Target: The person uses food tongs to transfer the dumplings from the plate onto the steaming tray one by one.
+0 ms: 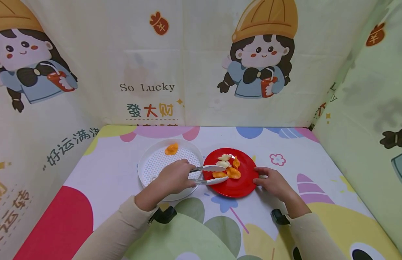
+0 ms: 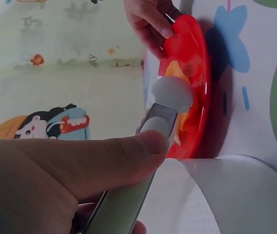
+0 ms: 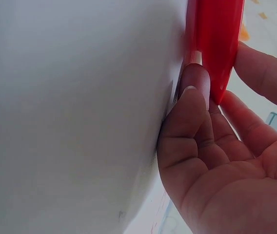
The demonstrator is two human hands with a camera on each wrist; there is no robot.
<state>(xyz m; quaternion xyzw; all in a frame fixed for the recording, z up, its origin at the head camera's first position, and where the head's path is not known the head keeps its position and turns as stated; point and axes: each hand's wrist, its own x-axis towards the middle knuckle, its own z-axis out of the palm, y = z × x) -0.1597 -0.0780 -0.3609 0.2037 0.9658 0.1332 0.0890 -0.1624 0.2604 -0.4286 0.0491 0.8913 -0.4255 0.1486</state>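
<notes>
My left hand (image 1: 177, 176) grips a pair of tongs (image 1: 208, 180), thumb pressed along the handle in the left wrist view. The white tips of the tongs (image 2: 173, 94) reach over a red plate (image 1: 243, 186) from its left side. On that plate lie orange dumplings (image 1: 234, 173) and white dumplings (image 1: 223, 164); one orange dumpling is between the tong arms, but whether they touch it I cannot tell. My right hand (image 1: 273, 183) pinches the plate's right rim, with curled fingers (image 3: 195, 80) beneath it in the right wrist view.
Left of the plate, touching or nearly so, stands a round white perforated tray (image 1: 147, 162) with an orange dumpling (image 1: 171, 149) near its back. A patterned cloth (image 1: 116, 202) covers the table. Printed curtains (image 1: 201, 65) hang behind and at both sides.
</notes>
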